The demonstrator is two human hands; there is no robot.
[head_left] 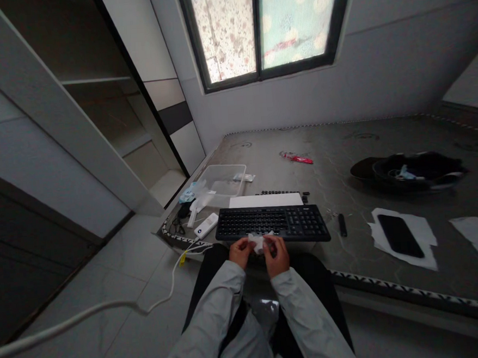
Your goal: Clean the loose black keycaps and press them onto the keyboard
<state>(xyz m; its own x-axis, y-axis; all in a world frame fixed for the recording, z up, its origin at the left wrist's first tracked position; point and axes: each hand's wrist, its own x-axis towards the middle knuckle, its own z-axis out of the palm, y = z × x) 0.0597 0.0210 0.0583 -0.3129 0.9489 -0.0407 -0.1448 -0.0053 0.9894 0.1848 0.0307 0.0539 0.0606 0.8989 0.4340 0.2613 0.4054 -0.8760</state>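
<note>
My left hand (241, 252) and my right hand (277, 254) meet at the front edge of a black keyboard (262, 221). Between them they pinch a crumpled white tissue (258, 242), fingers closed on it from both sides. The keyboard lies flat, its front edge toward me, with a white sheet or board (265, 200) behind it. Several loose black keycaps (281, 192) are lined up beyond that sheet. Right of the keyboard lies a small dark stick-like object (342, 224).
A clear plastic box (226, 181) stands at back left, near a white power strip (207, 225) with a cable. At right, a black phone (400, 236) rests on white paper, with a dark cap (418, 172) behind. A red packet (298, 158) lies farther back.
</note>
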